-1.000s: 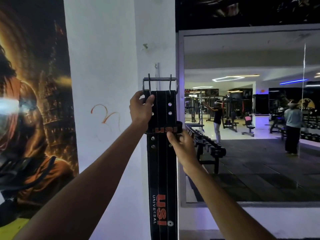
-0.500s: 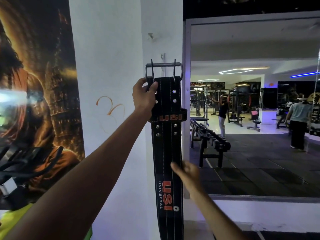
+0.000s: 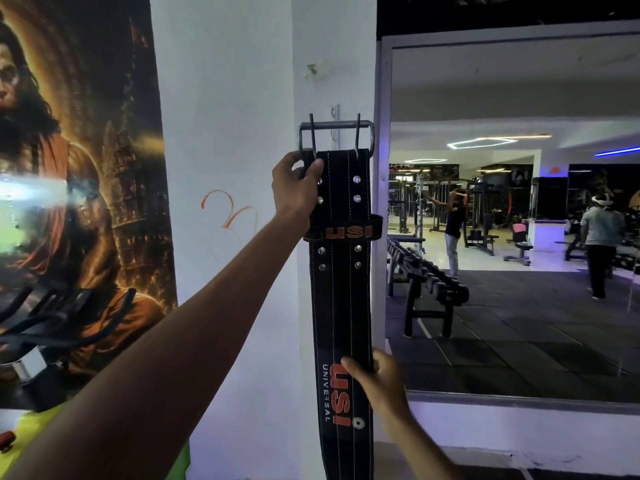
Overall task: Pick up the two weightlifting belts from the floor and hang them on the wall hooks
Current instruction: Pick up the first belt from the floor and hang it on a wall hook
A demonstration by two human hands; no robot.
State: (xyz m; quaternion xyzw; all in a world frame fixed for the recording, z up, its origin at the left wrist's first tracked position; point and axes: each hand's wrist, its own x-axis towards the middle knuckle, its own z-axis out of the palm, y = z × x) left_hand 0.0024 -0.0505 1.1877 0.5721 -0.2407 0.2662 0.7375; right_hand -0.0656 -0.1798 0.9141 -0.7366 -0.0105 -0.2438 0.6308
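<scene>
A black weightlifting belt [image 3: 341,299] was held upright against the white pillar [image 3: 242,133] — its top clasped by the left hand [image 3: 294,188], its lower length pinched by the right hand [image 3: 377,382].

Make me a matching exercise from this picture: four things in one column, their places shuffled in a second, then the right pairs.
Things:
1. left hand
2. right hand
3. metal buckle
4. dumbbell rack

Places:
A. at the top end of the belt, in front of the white pillar
B. gripping the belt low down, by the big orange letters
C. reflected in the mirror, to the right of the belt
D. gripping the belt's upper left edge, just under the buckle

Pairs: 1-D, 2-B, 3-A, 4-C
</scene>
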